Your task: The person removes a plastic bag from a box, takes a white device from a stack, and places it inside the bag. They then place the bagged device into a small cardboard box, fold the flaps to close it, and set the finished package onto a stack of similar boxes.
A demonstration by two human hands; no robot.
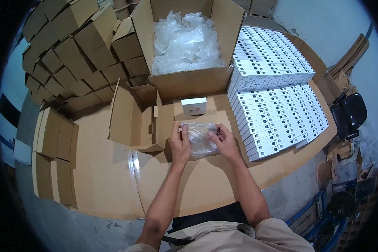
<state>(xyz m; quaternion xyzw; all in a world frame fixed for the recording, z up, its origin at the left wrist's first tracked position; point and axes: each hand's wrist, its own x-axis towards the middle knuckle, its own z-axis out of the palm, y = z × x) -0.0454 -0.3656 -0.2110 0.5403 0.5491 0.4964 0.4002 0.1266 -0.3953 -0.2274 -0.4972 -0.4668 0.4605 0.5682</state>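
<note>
A clear plastic bag [201, 137] is stretched between my two hands, over the cardboard-covered table. My left hand [180, 144] grips its left edge, thumb on top. On the right side, my right hand [224, 142] pinches it between thumb and fingers. Just beyond the bag lies a small white box [194, 106] with a reddish mark on its front. Close to my left hand stands a cardboard box [148, 136] with its flap up.
A large carton [189, 82] full of clear plastic bags [187, 44] stands at the back. White boxes [277, 119] are stacked in rows on the right. Brown cardboard boxes [75, 63] pile up at back left, with more [54, 155] at the left edge. A black chair [349, 113] is far right.
</note>
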